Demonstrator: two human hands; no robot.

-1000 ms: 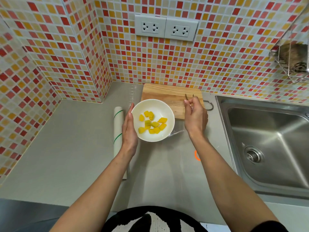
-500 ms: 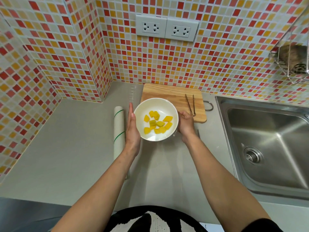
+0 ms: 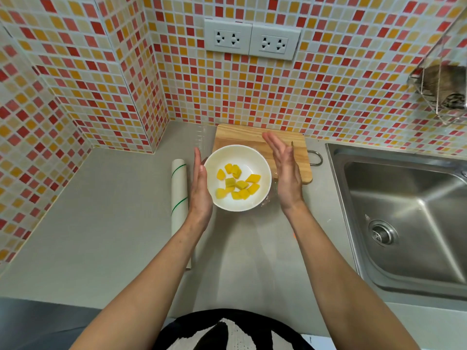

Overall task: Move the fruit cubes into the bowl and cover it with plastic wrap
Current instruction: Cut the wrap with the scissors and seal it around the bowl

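Observation:
A white bowl (image 3: 255, 157) stands on the grey counter, partly over the near edge of a wooden cutting board (image 3: 242, 135). Several yellow fruit cubes (image 3: 237, 184) lie inside it. Clear plastic wrap (image 3: 270, 195) shows crumpled at the bowl's right side; whether it spans the bowl's top I cannot tell. My left hand (image 3: 201, 188) lies flat against the bowl's left side, fingers straight. My right hand (image 3: 284, 170) is held flat just right of the bowl, fingers pointing away, holding nothing. A plastic wrap roll (image 3: 179, 195) with green lines lies left of my left hand.
A steel sink (image 3: 404, 218) fills the right side. Tiled walls close the back and left, with two sockets (image 3: 251, 41) above the board. A wire rack (image 3: 444, 92) hangs at the upper right. A metal ring (image 3: 317, 157) sticks out from the board's right edge.
My right hand left the bowl's lower right edge and rose beside it, fingers straightened over the board, hiding the tongs. The bowl shifted slightly. My left hand stayed at the bowl's left side.

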